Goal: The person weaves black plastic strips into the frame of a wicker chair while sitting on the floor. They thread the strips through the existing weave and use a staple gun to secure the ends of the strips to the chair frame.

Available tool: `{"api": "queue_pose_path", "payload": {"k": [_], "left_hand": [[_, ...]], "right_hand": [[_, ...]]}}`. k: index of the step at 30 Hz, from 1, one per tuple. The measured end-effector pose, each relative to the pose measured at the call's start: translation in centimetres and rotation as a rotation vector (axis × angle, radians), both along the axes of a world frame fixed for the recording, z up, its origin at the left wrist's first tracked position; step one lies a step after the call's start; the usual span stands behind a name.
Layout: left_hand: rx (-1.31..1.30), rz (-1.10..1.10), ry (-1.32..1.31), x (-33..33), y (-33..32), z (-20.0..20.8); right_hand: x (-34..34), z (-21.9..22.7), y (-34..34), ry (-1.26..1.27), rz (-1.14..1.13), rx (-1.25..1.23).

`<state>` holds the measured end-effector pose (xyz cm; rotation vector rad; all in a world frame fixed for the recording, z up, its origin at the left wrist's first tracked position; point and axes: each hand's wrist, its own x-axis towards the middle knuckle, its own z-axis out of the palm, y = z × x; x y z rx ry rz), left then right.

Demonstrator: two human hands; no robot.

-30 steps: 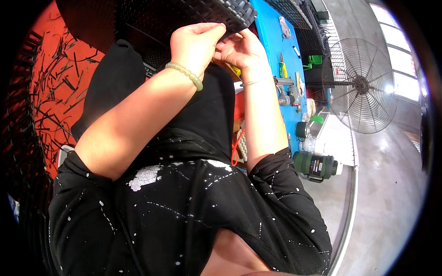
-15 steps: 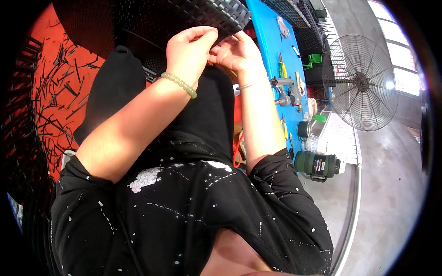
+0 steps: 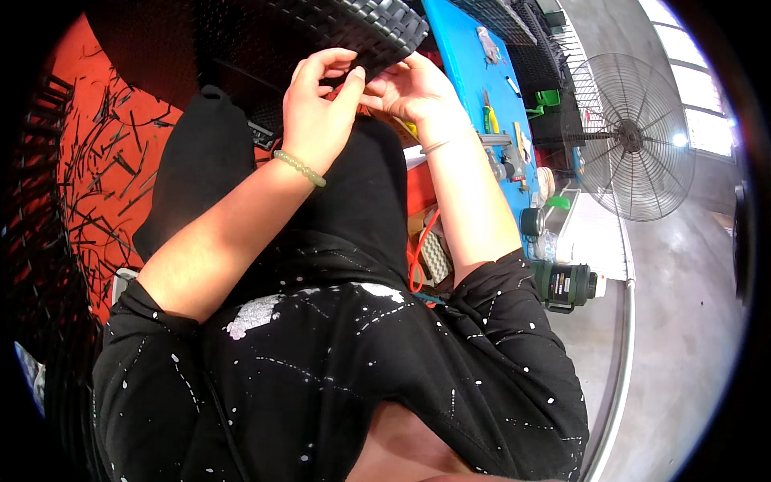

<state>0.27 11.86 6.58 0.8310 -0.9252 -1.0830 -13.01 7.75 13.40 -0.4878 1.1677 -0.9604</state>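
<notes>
Left hand [image 3: 313, 108] and right hand [image 3: 418, 96] met at the near edge of a black woven piece [image 3: 385, 26].
The left grip was narrow, but whether it pinched anything could not be told; the right curled beneath the corner, its closure unclear. The piece was left of the blue worktop [image 3: 459, 56].

On the dark green and black cylinder [image 3: 564, 287] at the right, some small pale printing [image 3: 568, 279] can be noticed on its side, but it is too small and blurred to be read. No other writing can be made out.
</notes>
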Motion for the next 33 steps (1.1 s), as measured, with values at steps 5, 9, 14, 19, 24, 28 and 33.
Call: {"api": "queue_pose_path", "payload": {"k": [5, 9, 14, 19, 24, 28, 33], "left_hand": [[0.326, -0.149, 0.404, 0.2, -0.7, 0.2], [0.235, -0.682, 0.832, 2.4, -2.0, 0.4], [0.118, -0.798, 0.813, 2.5, -5.1, -1.5], [0.072, -0.831, 0.782, 2.1, -5.7, -2.1], [0.036, -0.844, 0.75, 2.3, -5.8, -2.5], [0.036, -0.886, 0.739, 2.5, -6.0, -2.8], [0.061, -0.838, 0.779, 2.2, -5.5, -2.2]], "right_hand": [[-0.8, -0.5, -0.1, -0.034, 0.087, 0.043], [-1.6, -1.1, 0.2, -0.068, 0.146, 0.012], [-1.0, -1.0, 0.5, 0.024, 0.092, 0.015], [-0.5, -0.3, 0.8, 0.07, 0.026, 0.053], [0.3, -0.1, 1.5, 0.059, 0.008, 0.062], [-0.2, -0.9, 1.2, 0.043, 0.047, 0.057], [-1.3, -1.5, 1.0, -0.068, 0.128, 0.052]]}}
